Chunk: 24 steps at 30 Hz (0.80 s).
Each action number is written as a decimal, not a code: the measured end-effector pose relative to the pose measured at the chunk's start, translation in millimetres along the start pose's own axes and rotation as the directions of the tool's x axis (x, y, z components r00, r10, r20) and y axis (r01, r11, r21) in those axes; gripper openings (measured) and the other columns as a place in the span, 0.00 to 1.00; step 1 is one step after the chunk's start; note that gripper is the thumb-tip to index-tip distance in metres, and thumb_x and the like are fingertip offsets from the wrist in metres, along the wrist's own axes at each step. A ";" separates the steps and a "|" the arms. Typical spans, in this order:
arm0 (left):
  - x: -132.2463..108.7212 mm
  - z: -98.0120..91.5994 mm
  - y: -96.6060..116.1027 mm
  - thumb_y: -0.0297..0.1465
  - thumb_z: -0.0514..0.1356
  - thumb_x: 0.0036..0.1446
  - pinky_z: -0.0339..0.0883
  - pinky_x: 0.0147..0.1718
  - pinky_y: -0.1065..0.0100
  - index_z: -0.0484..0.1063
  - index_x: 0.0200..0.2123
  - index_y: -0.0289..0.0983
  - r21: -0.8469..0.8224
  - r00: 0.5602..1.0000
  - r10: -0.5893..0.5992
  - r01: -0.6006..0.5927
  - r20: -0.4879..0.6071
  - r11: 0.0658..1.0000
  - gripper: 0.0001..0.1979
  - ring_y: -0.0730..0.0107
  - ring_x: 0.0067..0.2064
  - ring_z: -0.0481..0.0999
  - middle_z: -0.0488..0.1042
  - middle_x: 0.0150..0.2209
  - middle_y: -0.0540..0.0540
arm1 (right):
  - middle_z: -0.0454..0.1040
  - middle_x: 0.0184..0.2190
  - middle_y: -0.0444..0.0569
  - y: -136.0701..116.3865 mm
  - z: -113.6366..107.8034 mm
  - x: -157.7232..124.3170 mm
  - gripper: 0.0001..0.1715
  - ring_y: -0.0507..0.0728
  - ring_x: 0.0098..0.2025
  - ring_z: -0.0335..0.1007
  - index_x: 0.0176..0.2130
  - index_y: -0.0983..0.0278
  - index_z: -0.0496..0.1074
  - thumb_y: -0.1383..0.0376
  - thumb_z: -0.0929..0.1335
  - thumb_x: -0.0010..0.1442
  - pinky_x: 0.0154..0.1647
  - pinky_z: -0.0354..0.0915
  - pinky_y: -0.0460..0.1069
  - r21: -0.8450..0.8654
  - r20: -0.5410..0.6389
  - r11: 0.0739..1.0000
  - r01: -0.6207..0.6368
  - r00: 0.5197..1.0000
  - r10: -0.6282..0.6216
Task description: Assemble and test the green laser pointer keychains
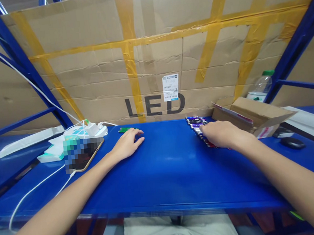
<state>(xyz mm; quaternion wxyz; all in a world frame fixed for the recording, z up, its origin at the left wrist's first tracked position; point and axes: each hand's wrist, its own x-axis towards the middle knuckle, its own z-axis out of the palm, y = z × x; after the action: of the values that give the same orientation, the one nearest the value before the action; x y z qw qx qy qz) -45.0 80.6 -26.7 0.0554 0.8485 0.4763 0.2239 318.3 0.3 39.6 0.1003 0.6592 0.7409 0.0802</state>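
Note:
My left hand (128,143) rests on the blue table with its fingers apart and nothing in them. Just beyond its fingertips lie a few slim green pen-like sticks (124,129), partly hidden by the hand. On the other side, my right hand (220,133) is closed and reaches down over a row of slim, shiny pen-like sticks (194,123) in purple, silver and red. Its fingertips touch the row, but what they grip is hidden beneath the hand. The row runs from the back edge towards me.
An open cardboard box (253,113) stands right of my right hand, near a black computer mouse (292,142) and a green-capped bottle (263,85). At left are a phone (86,156) on a white cable, a power strip (91,130) and a tissue pack (51,153). Taped cardboard (99,75) walls the back.

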 end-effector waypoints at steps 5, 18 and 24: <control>-0.2 0.2 -0.9 0.42 0.59 0.71 0.74 0.51 0.56 0.78 0.55 0.40 0.003 1.000 0.012 -0.012 0.001 1.000 0.17 0.57 0.46 0.80 0.80 0.54 0.41 | 0.84 0.45 0.69 13.1 -10.0 0.5 0.18 0.71 0.45 0.83 0.43 0.68 0.83 0.65 0.64 0.72 0.38 0.67 0.55 -0.056 0.154 0.998 0.022 0.988 -0.013; 0.3 0.0 -0.7 0.43 0.58 0.71 0.74 0.52 0.54 0.77 0.55 0.40 0.006 1.000 0.004 -0.004 0.015 1.000 0.18 0.56 0.46 0.80 0.80 0.54 0.41 | 0.80 0.31 0.45 29.6 -17.8 -3.0 0.17 0.61 0.33 0.78 0.40 0.59 0.76 0.58 0.81 0.54 0.31 0.57 0.50 0.154 0.255 0.983 0.098 0.957 -0.135; 0.6 0.4 -1.6 0.43 0.58 0.71 0.74 0.52 0.54 0.77 0.55 0.40 0.003 1.000 0.007 -0.007 0.012 1.000 0.19 0.55 0.46 0.80 0.80 0.54 0.40 | 0.80 0.33 0.45 23.1 -19.3 -5.2 0.16 0.60 0.33 0.78 0.41 0.59 0.78 0.65 0.80 0.53 0.30 0.56 0.49 0.082 0.272 0.994 0.074 0.958 -0.094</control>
<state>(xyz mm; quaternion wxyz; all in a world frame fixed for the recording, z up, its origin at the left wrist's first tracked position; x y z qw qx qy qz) -45.8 82.0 -27.4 0.0561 0.8517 0.4732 0.2182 336.1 -1.9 64.3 0.1823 0.6350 0.7495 -0.0430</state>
